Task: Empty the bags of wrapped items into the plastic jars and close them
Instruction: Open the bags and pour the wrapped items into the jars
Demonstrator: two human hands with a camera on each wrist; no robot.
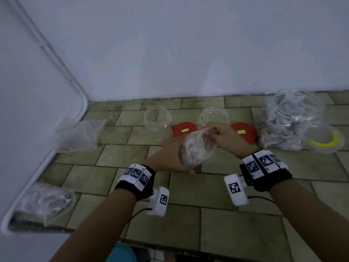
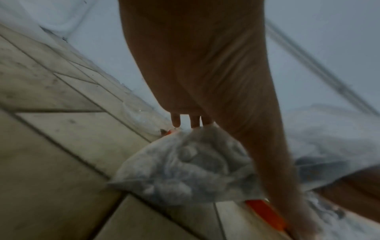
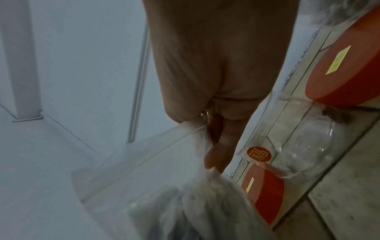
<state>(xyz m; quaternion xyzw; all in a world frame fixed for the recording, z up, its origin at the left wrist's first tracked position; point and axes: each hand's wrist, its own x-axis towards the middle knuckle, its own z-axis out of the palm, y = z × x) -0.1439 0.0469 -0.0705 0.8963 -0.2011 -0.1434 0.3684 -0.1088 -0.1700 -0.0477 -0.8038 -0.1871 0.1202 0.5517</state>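
Observation:
A clear bag of wrapped items (image 1: 196,148) is held in the air between both hands, tilted with its mouth up toward the right. My left hand (image 1: 168,157) grips its lower part from underneath, thumb against the bag (image 2: 185,170). My right hand (image 1: 224,137) pinches the bag's top edge (image 3: 205,211) just in front of the middle empty jar (image 1: 214,116). A second empty jar (image 1: 157,121) stands to the left. Two red lids (image 1: 184,130) (image 1: 244,132) lie flat beside the jars.
A large jar packed with wrapped items (image 1: 289,120) stands at the right, a clear lid with a yellow ring (image 1: 324,140) beside it. An empty bag (image 1: 79,135) lies at the left wall, a full bag (image 1: 47,201) nearer the front left corner. Walls close the back and left.

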